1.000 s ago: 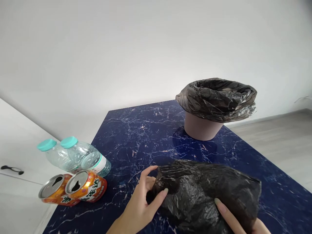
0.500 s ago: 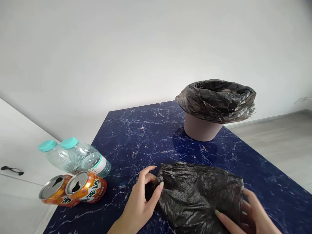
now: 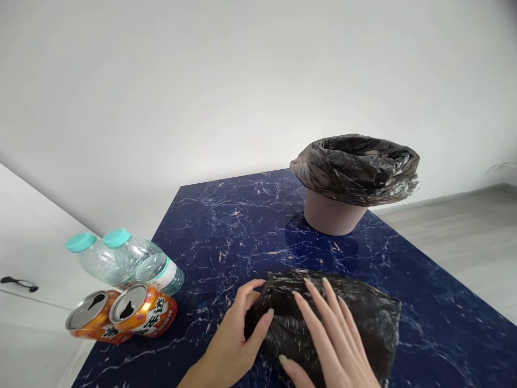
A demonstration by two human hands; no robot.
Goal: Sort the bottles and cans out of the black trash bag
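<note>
A crumpled black plastic bag [image 3: 371,318] lies on the dark blue marbled table [image 3: 242,226] near its front edge. My left hand [image 3: 238,339] pinches the bag's left end between thumb and fingers. My right hand [image 3: 331,339] lies flat on top of the bag with its fingers spread, pressing it down. Behind the bag, at the table's far right, stands a small pinkish bin [image 3: 331,213] lined with another black bag [image 3: 355,167] folded over its rim.
Two clear plastic bottles with teal caps [image 3: 121,261] and two opened orange drink cans [image 3: 121,312] lie on their sides at the table's left edge. A white cabinet with a dark handle [image 3: 18,283] is further left. Grey floor lies to the right.
My right hand has come from under the bag's right end onto its top and flattened it. The bag is now lower and more compact. My left hand has kept its hold.
</note>
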